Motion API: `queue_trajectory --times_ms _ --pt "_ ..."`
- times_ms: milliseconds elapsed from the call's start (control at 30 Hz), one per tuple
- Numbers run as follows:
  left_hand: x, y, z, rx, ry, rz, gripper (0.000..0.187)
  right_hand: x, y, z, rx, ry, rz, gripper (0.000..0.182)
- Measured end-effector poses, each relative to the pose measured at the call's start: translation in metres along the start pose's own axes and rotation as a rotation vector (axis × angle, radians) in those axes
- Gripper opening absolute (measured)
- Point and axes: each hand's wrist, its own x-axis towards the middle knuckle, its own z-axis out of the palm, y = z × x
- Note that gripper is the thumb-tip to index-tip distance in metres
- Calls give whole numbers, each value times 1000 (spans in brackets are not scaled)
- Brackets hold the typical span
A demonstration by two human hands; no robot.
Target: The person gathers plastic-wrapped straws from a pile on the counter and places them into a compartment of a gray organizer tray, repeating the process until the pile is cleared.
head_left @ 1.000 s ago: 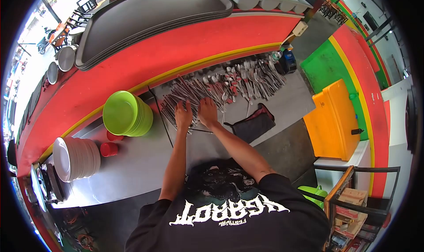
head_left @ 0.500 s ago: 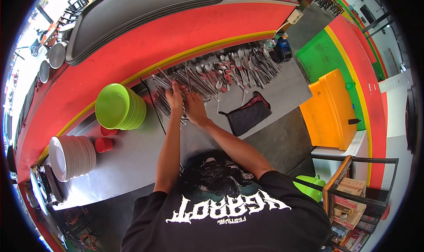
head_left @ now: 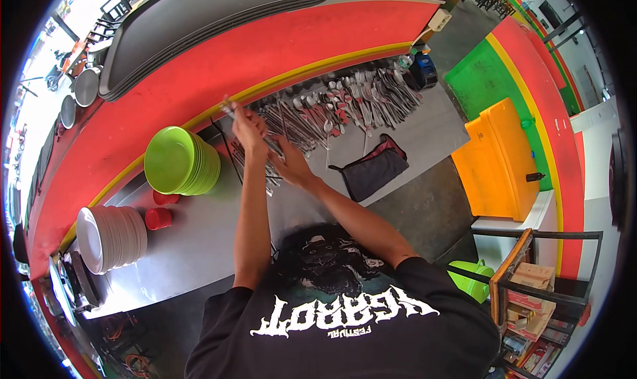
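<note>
My left hand [head_left: 248,132] is closed around a bundle of metal cutlery [head_left: 229,107], whose upper ends stick out past the fingers and look blurred. Beside it and a little lower, my right hand [head_left: 290,162] has its thumb and fingers around the lower ends of cutlery. More pieces lie on the steel table under and between both hands, partly hidden by them. To the right spreads a long row of forks, spoons and knives [head_left: 371,97]. A black zip pouch [head_left: 373,170] with a red lining lies below that row.
Green bowls [head_left: 171,160], red cups [head_left: 158,218] and white plates [head_left: 109,239] stand on the steel table [head_left: 192,246] at the left. Dark trays [head_left: 212,20] rest on the red ledge beyond. A bottle and a blue-black object [head_left: 423,72] sit at the far right end.
My left hand has moved up and left with the bundle, tilting it across the space between my hands. My right hand has shifted slightly, and more cutlery shows beneath it.
</note>
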Motion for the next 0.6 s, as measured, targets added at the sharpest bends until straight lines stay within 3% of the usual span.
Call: queue_trajectory --times_ms 100,200,333,467,600 --pt "-6 9 18 -74 -257 -147 56 -2 -1 1 46 144 -55 38" --pt "-5 13 38 26 -346 -206 58 -1 4 -1 156 231 -45 37" --pt "0 15 63 54 -359 -94 46 3 14 -14 217 256 -53 38" --pt "10 5 71 220 -381 0 35 2 8 -31 521 233 79 35" --pt "-7 5 93 324 -337 165 41 3 0 -44 474 252 83 33"
